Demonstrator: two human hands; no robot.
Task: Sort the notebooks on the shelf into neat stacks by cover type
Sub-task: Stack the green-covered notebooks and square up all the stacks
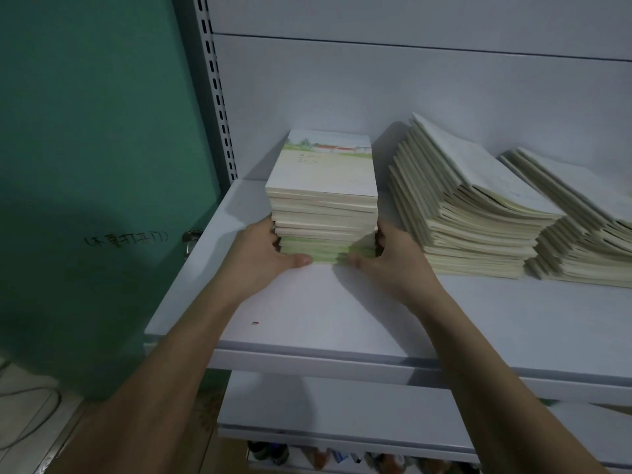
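Squaring step, by look of it: left hand [265,248] and right hand [383,254] clasping base of scenic-cover notebook stack [323,203] at left end of white shelf [342,302], thumbs across front edge, fingers curled round sides; slumped pale-cover stack [468,206] just beside, another stack [578,227] further right; next probably calls for straightening those leaning heaps.

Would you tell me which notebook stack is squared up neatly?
The leftmost stack, gripped between both hands; the middle stack and right stack are fanned and slumped.
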